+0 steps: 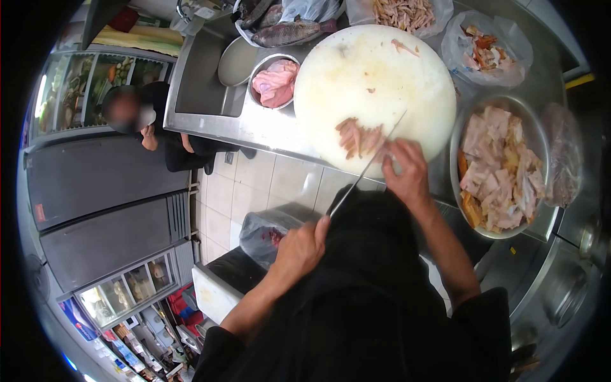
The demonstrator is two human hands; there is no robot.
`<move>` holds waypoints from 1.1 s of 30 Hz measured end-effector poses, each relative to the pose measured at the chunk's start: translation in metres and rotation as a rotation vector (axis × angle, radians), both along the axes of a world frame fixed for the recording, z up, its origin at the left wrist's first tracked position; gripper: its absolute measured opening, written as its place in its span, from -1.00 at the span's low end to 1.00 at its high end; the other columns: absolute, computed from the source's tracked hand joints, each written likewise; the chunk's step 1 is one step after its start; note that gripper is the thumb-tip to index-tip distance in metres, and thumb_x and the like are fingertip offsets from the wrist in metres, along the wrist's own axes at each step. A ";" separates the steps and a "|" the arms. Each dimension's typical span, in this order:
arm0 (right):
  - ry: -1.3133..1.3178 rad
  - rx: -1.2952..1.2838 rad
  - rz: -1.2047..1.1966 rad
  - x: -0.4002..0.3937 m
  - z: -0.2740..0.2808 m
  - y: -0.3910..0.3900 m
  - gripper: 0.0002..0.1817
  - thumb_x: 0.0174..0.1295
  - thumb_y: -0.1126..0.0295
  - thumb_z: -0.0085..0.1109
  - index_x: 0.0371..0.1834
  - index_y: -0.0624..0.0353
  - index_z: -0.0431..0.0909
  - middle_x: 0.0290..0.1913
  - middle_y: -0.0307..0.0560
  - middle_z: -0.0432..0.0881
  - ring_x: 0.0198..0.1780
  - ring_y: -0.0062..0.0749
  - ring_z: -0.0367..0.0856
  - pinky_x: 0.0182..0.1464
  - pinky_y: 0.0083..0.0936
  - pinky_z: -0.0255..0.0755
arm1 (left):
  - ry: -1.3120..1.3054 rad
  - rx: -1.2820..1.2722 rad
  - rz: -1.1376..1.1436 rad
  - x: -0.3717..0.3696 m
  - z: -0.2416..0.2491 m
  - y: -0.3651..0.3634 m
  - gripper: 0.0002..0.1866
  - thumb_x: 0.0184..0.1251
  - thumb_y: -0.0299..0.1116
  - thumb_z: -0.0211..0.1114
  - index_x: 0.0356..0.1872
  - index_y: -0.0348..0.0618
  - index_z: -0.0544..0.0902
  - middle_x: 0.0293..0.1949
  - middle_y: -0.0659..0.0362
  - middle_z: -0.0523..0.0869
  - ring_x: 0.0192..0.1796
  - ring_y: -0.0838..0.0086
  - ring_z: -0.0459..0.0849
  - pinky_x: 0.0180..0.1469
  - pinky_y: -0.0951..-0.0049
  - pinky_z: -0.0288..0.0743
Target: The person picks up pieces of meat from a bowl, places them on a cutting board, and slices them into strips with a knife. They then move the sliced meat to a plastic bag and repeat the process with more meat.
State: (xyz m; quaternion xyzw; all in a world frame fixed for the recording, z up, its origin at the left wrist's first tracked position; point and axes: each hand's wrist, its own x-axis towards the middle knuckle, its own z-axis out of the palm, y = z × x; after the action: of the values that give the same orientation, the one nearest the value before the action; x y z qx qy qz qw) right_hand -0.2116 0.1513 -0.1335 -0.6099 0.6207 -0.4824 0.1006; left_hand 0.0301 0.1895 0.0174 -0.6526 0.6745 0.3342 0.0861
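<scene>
My left hand [299, 247] is closed around the handle of a long knife [366, 167], which it mostly hides. The blade slants up and right over the near edge of a round white cutting board [375, 70]. My right hand [405, 170] is on the board just right of the blade, its fingers bent and pressed onto meat that they partly cover. Left of the blade lies a small pile of cut meat strips [358, 138]. A few scraps of meat [404, 48] are at the board's far side.
On the right stands a metal bowl of meat slabs [503, 165]. Behind are bags of meat strips [414, 14] and trimmings [487, 51], plus whole fish [286, 33]. A pot of pink meat [275, 83] sits beside the sink [207, 70]. Another person [153, 121] is at the left.
</scene>
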 end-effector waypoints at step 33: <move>0.001 -0.010 0.050 -0.010 0.010 -0.001 -0.83 0.14 0.70 0.32 -0.20 0.31 0.69 -0.14 -0.02 0.66 -0.08 -0.04 0.65 -0.02 -0.24 0.60 | 0.052 -0.092 -0.118 -0.019 -0.052 -0.036 -0.36 0.68 0.03 0.03 -0.49 -0.36 0.64 -0.48 -0.39 0.66 -0.35 -0.42 0.65 -0.19 -0.24 0.55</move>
State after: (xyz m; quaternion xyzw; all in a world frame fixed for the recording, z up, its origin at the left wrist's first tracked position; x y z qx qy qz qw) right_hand -0.2212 0.1505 -0.1231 -0.6261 0.6028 -0.4823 0.1095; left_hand 0.0106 0.1531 -0.0351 -0.6059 0.7286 0.3142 0.0580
